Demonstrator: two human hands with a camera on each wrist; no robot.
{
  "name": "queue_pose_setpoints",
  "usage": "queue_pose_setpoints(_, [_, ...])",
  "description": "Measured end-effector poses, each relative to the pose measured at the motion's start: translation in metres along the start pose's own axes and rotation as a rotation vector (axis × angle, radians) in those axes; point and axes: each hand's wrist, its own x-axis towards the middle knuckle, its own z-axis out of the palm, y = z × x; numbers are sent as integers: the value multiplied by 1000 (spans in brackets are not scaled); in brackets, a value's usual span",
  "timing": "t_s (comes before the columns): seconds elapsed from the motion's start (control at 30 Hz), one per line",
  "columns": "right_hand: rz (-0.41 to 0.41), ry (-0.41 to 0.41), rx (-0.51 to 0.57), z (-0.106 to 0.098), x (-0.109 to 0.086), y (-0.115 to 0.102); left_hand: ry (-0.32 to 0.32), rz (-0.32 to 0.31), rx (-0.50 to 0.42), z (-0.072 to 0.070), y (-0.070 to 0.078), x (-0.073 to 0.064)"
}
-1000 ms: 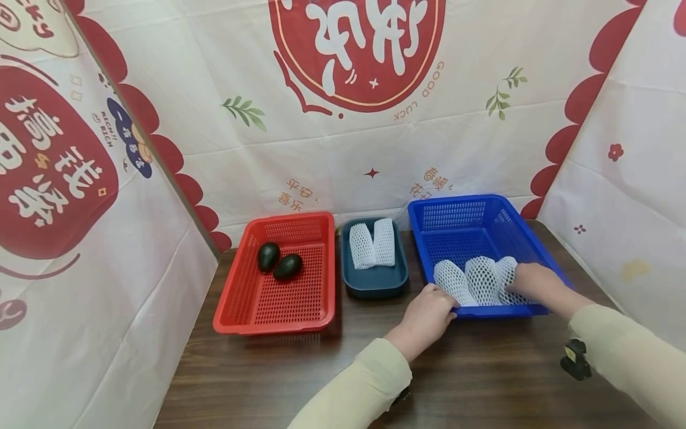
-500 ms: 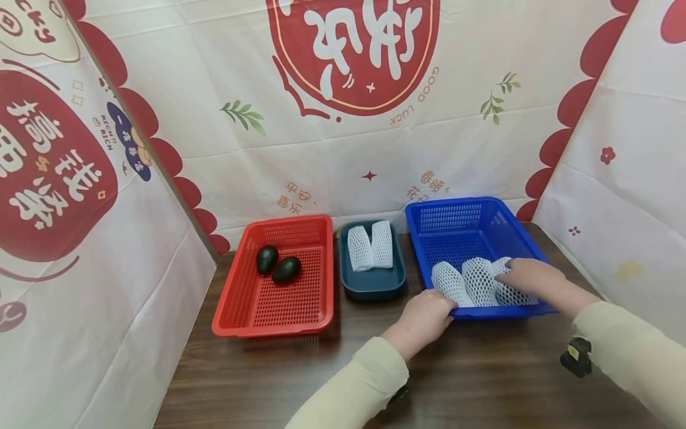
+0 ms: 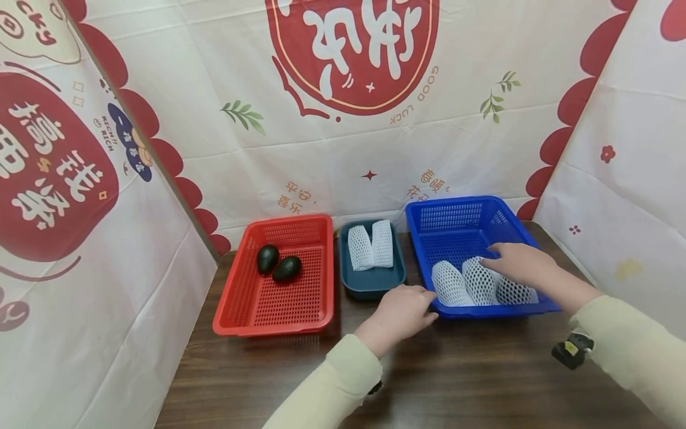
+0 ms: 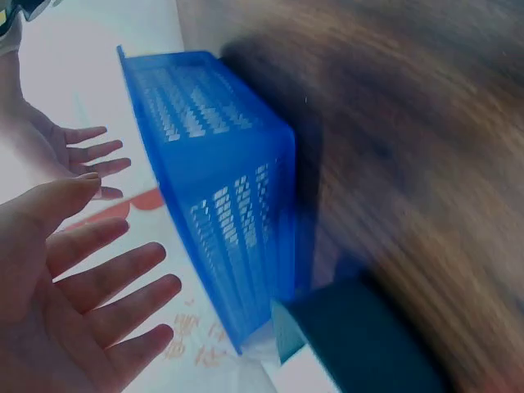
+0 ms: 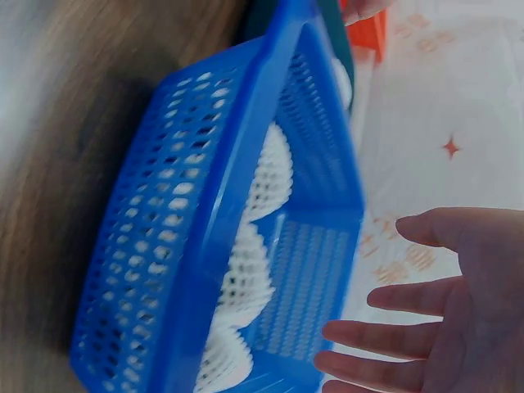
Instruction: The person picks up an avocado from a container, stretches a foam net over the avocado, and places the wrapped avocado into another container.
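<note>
Three avocado-sized items in white foam nets (image 3: 451, 285) lie along the near side of the blue basket (image 3: 445, 311); what the nets wrap is mostly hidden, dark through the mesh on the right one. Above the right-hand net hovers my right hand (image 3: 518, 263), fingers spread and holding nothing in the right wrist view. My left hand (image 3: 399, 313) is beside the basket's near left corner, its fingers extended and holding nothing in the left wrist view. Two bare avocados (image 3: 287, 269) rest in the red basket (image 3: 272, 329). Two flat white foam nets (image 3: 382, 244) lie in the dark teal tray (image 3: 373, 292).
The three containers stand in a row at the back of the brown wooden table (image 3: 429, 375). A printed cloth (image 3: 321, 161) hangs right behind them, with more cloth on both sides. The teal tray sits between the red and blue baskets.
My right hand has let go of the rightmost netted item and risen to the left above it. My left hand has come off the blue basket's rim and shifted left.
</note>
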Motion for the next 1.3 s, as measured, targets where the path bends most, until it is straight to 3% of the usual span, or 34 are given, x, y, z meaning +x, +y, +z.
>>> queue_pose_setpoints(0.53, [-64,88,130,-2,0,-57,76,-126,-106,-19,-51,-43])
queue_pose_setpoints(0.9, [-136,159,241,3,-7,-89,94,-222,-111,-22,-76,-85])
queue_pose_setpoints(1.07, [-249,194,230,21,-2,-110,102,-262,-129,-23,-89,-99])
queue_pose_setpoints(1.3, [-524,257,95,56,8,-150,123,-321,-126,-23,-108,-118])
